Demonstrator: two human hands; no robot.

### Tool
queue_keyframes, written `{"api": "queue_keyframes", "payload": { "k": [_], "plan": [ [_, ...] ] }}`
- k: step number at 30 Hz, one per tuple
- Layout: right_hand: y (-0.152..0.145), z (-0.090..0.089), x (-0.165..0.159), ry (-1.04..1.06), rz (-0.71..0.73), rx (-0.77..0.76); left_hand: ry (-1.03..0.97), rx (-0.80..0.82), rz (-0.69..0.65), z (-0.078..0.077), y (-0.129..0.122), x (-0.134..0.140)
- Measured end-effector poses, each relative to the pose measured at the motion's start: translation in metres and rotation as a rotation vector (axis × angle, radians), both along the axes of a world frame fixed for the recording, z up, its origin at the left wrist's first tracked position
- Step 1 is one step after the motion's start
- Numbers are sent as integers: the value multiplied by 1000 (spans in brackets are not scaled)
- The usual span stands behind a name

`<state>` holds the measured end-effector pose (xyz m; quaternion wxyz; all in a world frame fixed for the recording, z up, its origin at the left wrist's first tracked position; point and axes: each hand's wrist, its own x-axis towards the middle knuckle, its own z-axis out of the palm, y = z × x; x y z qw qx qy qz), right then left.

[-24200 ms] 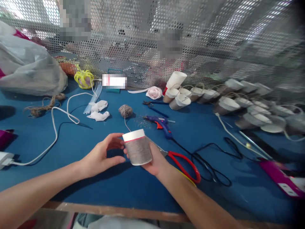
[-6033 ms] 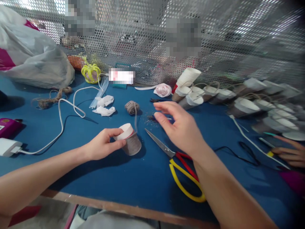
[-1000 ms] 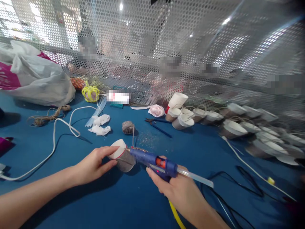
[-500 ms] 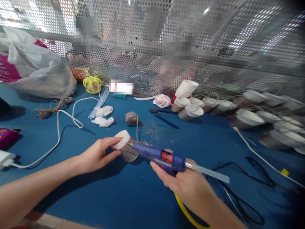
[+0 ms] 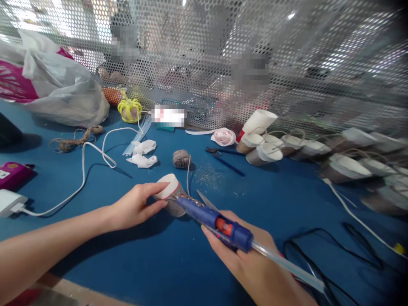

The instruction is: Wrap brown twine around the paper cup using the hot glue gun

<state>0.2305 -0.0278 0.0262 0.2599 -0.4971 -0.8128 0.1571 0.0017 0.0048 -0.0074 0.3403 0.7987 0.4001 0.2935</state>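
My left hand [image 5: 140, 204] grips a paper cup [image 5: 168, 187] by its rim, thumb outside and fingers over the opening. Grey yarn covers the cup's lower side, and a strand runs toward it from a yarn ball [image 5: 181, 159]. My right hand [image 5: 245, 259] is wrapped round a blue hot glue gun [image 5: 204, 212], its nozzle at the cup's side just below the red rim line. A clear glue stick [image 5: 287, 265] sticks out of the gun's back end. Beyond my right hand shows a pointed metal blade [image 5: 206, 199]; whether it is held or lies on the table I cannot tell.
Several yarn-wrapped cups [image 5: 264, 154] stand along the right, beside blue-handled pliers [image 5: 226, 159] and pink ribbon [image 5: 223, 137]. A white cable [image 5: 84, 170], crumpled white scraps [image 5: 143, 159], twine [image 5: 75, 142] and a plastic bag [image 5: 70, 93] lie left. Perforated metal [image 5: 197, 63] closes the back.
The view has shifted slightly. The glue gun's rear has tilted down and right while its nozzle stays at the cup. The metal blade now shows beyond my right hand.
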Motion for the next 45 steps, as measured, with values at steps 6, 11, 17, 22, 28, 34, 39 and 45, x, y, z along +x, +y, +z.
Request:
{"api": "queue_keyframes", "payload": {
  "k": [6,11,17,22,28,34,39,45],
  "plan": [
    [-4,-1,-1,-51,-27,-18,8,-1,0,-1,0,0],
    [2,5,5,22,-93,-103,-8,15,-25,2,-1,-1],
    [11,4,9,-32,-155,-115,12,3,-44,8,0,-2],
    [14,4,6,10,-217,-297,28,16,-20,5,1,-3],
    [15,7,4,57,-251,-377,38,22,-28,5,1,-4],
    [15,4,6,71,-233,-338,34,21,-30,3,0,-4],
    [14,3,7,69,-201,-344,16,21,-47,2,1,-4],
    [9,6,3,108,-219,-338,12,29,-43,0,2,-4]
  ]
}}
